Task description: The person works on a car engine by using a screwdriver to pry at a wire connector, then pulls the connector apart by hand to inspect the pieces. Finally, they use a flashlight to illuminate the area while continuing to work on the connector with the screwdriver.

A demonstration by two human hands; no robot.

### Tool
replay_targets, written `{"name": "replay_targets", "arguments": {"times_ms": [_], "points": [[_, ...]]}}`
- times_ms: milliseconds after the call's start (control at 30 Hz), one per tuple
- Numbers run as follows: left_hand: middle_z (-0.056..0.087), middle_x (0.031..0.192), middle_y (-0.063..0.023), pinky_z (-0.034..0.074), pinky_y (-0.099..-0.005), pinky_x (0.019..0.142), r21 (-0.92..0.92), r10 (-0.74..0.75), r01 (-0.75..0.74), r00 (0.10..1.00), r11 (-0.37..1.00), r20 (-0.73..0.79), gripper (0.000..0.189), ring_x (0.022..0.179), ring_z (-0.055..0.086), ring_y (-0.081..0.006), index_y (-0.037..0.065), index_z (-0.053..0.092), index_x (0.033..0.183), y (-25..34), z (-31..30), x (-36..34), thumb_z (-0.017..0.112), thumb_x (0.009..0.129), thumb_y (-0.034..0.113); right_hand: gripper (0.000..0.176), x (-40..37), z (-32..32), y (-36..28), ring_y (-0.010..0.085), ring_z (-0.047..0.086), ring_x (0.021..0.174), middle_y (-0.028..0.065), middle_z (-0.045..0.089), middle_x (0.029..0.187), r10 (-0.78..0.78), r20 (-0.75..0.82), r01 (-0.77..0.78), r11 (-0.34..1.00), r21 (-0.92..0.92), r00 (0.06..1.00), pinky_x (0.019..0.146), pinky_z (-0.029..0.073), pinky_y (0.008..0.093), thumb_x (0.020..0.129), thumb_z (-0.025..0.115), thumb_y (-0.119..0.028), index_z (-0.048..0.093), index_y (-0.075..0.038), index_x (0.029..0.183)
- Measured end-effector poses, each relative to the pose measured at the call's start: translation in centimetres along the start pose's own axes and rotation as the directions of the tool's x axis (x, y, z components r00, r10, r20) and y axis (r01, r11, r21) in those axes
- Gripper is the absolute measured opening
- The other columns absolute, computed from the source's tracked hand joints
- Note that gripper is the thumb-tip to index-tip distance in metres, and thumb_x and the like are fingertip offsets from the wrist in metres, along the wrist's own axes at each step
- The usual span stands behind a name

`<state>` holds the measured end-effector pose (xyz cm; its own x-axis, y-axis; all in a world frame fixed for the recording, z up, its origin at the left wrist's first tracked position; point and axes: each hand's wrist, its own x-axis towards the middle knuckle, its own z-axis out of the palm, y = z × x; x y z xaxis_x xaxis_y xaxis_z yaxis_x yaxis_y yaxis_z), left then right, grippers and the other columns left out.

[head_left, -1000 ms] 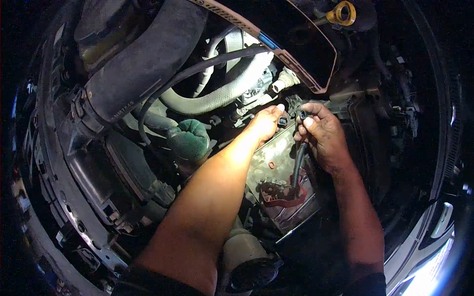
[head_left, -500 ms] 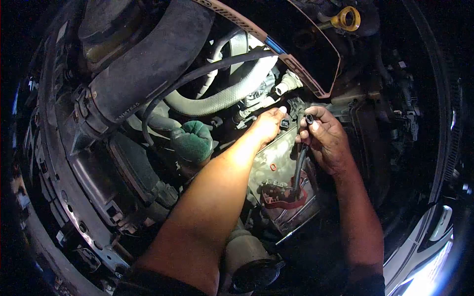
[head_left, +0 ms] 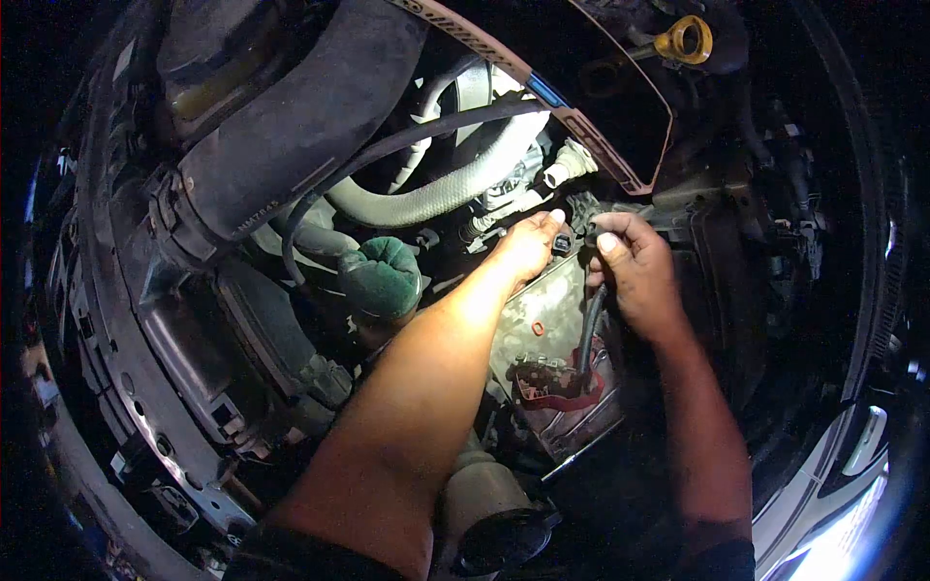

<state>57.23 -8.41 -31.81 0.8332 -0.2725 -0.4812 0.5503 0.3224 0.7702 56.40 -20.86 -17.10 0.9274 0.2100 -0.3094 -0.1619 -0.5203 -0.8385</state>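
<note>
In the head view, both of my hands are close together over the engine bay. My left hand [head_left: 528,244] is closed on a black electrical connector [head_left: 561,244], whose open end shows beside the fingertips. Just to its right, my right hand [head_left: 641,271] pinches a second dark wire connector [head_left: 594,230] between thumb and fingers. The two connectors are apart. Below them is a dusty battery-like box [head_left: 518,318] with a small orange ring [head_left: 538,329] on top. A thick black cable [head_left: 591,324] runs down from near my right hand to a red terminal cover [head_left: 560,399].
A ribbed grey hose [head_left: 426,205] and a wide black air duct [head_left: 291,126] lie to the upper left. A green cloth-covered cap [head_left: 381,278] stands left of my forearm. At the top right is a yellow funnel-like piece [head_left: 684,41]. A thin metal rod [head_left: 579,451] sticks out below the box.
My right hand has shifted slightly left and turned, so its connector's open face no longer points at the camera. My left hand stays nearly in place; the view has shifted slightly.
</note>
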Motion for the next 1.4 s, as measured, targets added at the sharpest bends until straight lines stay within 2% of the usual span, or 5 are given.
{"name": "replay_targets", "arguments": {"times_ms": [100,267,400,567,1400], "points": [[0.068,0.101,-0.0041,0.046,-0.0294,0.079,0.061,0.029,-0.027,0.999,0.998,-0.033,0.043,0.088,0.057,-0.0130,0.004,0.065,0.114,-1.1,-0.1,1.1,0.046,0.106,0.042,0.017,0.2,0.8,-0.3,0.0395,0.065,0.087,0.0202,0.065,0.095,-0.479,0.060,0.411,0.675,-0.613,0.876,0.079,0.053,0.0446,0.088,0.066,-0.006,0.064,-0.002,0.104],[0.067,0.100,-0.0049,0.047,-0.0277,0.075,0.099,0.049,-0.044,0.998,0.994,-0.045,0.048,0.083,0.056,-0.0117,0.003,0.064,0.115,-1.4,0.0,1.2,0.045,0.105,0.046,0.016,1.3,0.6,-0.5,0.0393,0.062,0.091,0.0188,0.061,0.097,-0.435,0.227,0.399,0.359,-0.844,0.871,0.078,0.051,0.0481,0.087,0.067,-0.014,0.064,-0.003,0.099],[0.062,0.085,-0.0002,0.043,-0.0273,0.067,0.133,0.078,-0.065,0.992,0.989,-0.099,0.048,0.070,0.047,-0.0101,0.005,0.065,0.105,-1.4,0.1,1.1,0.044,0.105,0.048,0.016,1.6,0.6,-1.1,0.0405,0.060,0.089,0.0186,0.060,0.090,-0.370,0.271,0.401,0.344,-0.849,0.889,0.077,0.049,0.0495,0.086,0.068,-0.015,0.061,-0.002,0.090],[0.066,0.124,-0.0184,0.045,-0.0334,0.097,0.220,0.038,-0.023,0.997,0.975,-0.063,0.059,0.112,0.061,-0.0220,-0.003,0.058,0.131,0.9,-0.2,-0.6,0.042,0.105,0.048,0.017,2.2,0.8,-0.4,0.0367,0.065,0.086,0.0165,0.064,0.088,-0.312,0.323,0.411,0.280,-0.867,0.893,0.074,0.053,0.0467,0.087,0.067,-0.021,0.063,-0.004,0.088],[0.070,0.099,-0.0084,0.047,-0.0307,0.088,0.185,0.114,-0.094,0.988,0.978,-0.103,0.052,0.090,0.062,-0.0160,0.001,0.066,0.110,-2.3,0.1,2.0,0.040,0.106,0.047,0.018,3.1,1.3,-0.9,0.0405,0.064,0.089,0.0206,0.065,0.091,-0.196,0.316,0.369,0.381,-0.848,0.928,0.077,0.051,0.0497,0.084,0.072,-0.016,0.065,-0.001,0.090]]}}
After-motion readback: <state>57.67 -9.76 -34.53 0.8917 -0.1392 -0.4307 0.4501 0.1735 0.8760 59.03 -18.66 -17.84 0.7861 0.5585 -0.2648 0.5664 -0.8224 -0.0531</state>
